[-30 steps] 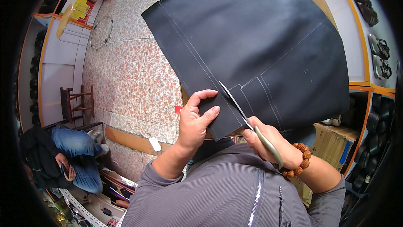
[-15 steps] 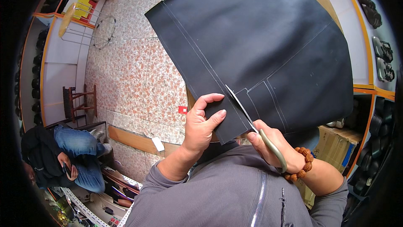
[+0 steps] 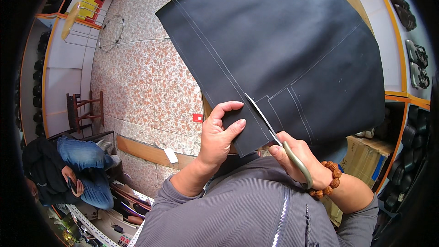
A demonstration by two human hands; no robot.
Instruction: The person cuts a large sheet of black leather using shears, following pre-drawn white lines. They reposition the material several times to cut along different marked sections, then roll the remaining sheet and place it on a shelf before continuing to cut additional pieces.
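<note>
A large black sheet [image 3: 279,41], leather-like and marked with thin pale lines, spreads out in front of me. My left hand [image 3: 215,137] pinches its near left edge, thumb on top and the other fingers curled at the side. In my right hand [image 3: 299,151] is a pair of scissors [image 3: 261,114] with a pale, greenish handle. Their blades point forward and left along a pale line, with the sheet's near strip lying between them and my left hand. The lower blade is hidden.
A person [image 3: 75,174] sits at the lower left, near a bin of scraps [image 3: 132,206]. Further off are a dark wooden stool [image 3: 84,112] and a round-seated metal stool [image 3: 71,21]. Shoe shelves [image 3: 407,91] and a cardboard box [image 3: 363,155] stand at the right.
The surroundings have shifted very slightly in the view. Both hands and the scissors keep almost the same place on the sheet.
</note>
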